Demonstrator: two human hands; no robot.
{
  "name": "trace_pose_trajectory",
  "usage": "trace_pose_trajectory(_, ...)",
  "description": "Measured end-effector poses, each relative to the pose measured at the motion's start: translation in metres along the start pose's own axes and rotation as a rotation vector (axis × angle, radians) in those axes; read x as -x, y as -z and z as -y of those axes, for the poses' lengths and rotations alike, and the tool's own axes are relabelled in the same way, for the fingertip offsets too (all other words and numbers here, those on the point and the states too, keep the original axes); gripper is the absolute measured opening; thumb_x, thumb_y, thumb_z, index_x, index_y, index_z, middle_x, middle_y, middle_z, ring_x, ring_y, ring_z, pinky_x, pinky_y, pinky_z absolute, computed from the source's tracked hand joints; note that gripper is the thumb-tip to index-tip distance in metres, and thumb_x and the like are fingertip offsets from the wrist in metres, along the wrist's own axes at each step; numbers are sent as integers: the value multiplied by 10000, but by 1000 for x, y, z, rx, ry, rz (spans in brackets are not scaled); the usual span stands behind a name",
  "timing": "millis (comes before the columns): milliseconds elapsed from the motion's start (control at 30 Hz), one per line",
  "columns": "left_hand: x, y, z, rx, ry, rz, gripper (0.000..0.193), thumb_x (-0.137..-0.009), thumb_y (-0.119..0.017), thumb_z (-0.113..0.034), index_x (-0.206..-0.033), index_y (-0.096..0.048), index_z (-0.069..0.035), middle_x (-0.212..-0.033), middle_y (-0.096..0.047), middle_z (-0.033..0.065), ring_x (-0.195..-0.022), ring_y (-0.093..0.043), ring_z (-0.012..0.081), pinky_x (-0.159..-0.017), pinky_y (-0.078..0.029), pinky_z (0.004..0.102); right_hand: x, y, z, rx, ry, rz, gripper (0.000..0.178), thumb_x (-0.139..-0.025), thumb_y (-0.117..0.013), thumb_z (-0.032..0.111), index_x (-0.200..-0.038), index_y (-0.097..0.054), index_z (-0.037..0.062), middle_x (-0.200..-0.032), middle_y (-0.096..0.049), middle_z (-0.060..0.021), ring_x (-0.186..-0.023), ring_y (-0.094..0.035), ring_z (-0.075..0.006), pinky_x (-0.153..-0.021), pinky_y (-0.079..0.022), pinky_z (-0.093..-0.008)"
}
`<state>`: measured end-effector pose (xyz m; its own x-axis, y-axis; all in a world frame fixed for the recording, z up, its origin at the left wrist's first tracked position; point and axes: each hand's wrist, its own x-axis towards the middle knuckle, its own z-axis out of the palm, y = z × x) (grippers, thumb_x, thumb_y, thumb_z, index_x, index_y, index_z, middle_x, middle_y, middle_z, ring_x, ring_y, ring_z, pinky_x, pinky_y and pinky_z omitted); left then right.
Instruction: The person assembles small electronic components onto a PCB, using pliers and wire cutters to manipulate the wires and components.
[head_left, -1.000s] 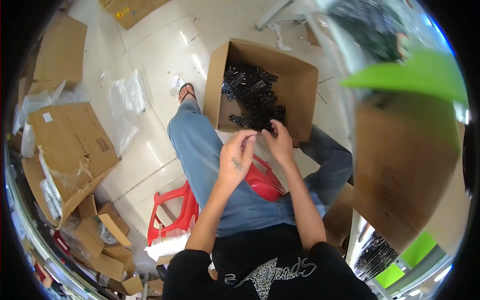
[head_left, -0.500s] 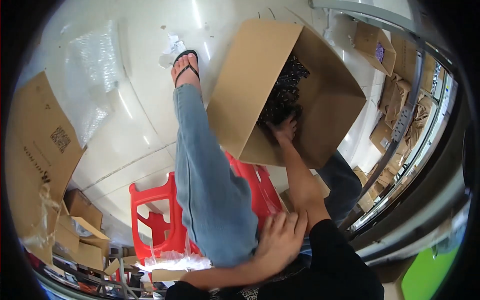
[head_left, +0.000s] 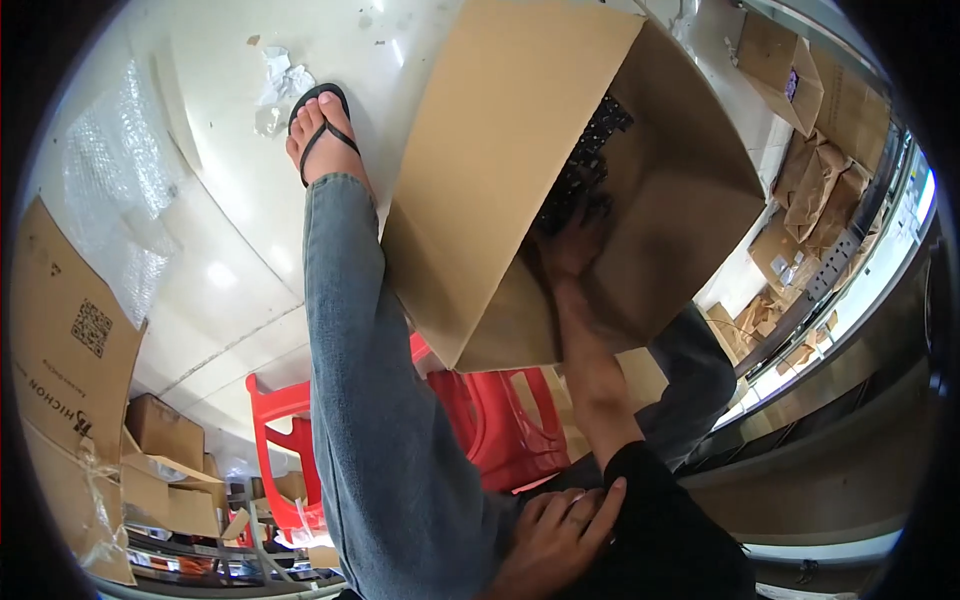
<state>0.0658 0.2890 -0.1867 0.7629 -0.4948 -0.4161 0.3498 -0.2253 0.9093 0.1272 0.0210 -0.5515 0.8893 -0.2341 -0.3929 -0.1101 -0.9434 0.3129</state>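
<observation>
A large open cardboard box (head_left: 500,150) is tilted so that its mouth faces me. Inside lies a heap of black pieces with small light specks (head_left: 590,150), their kind too dark to make out. My right hand (head_left: 575,245) reaches deep into the box and touches the near end of that heap. Shadow covers its fingers, so I cannot tell whether they grip anything. Low in the view, my left hand (head_left: 560,535) rests beside my right sleeve, over my lap, with fingers stretched out and nothing held.
Red plastic stools (head_left: 500,420) stand under and beside my leg. Bubble wrap (head_left: 120,190) and crumpled white paper (head_left: 280,80) lie on the floor. Left is a cardboard panel (head_left: 75,350) near smaller boxes (head_left: 165,440). At right, a metal frame edges brown paper and cartons (head_left: 820,190).
The view has shifted, so the box appears larger and higher. My right hand stays inside by the black pieces. My left hand has slid from my right forearm toward my lap.
</observation>
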Motion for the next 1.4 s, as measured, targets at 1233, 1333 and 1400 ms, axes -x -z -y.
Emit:
trace_pose_trajectory(1233, -4, -2, -12, 151, 50, 63, 528, -877, -666, -284, -1384, -556, -187, -1216, -597, 37, -1097, -586, 196, -928, -454, 375, -100, -13, -105, -75, 127, 316, 1442, -497, -858, 694, -1545, -94, 62, -1518, -289, -287, -1371, -308, -508, -1133, -300, -554)
trace_pose_trajectory(1333, -5, -4, -9, 158, 74, 64, 519, -888, -667, -295, -1386, -558, -197, -1213, -597, 31, -1095, -586, 191, -923, -454, 369, -102, -10, -91, -306, 265, 322, 1392, -531, -864, 653, -1551, -109, 80, -1525, -279, -261, -1396, -282, -465, -1155, -278, -534)
trace_pose_trajectory(1400, -6, -4, -10, 157, 66, 46, 529, -877, -679, -307, -1381, -563, -192, -1215, -596, 23, -1095, -584, 185, -920, -454, 364, -114, -6, -94, -467, 285, 353, 1353, -549, -882, 603, -1554, -135, 89, -1529, -266, -244, -1422, -255, -419, -1180, -255, -505)
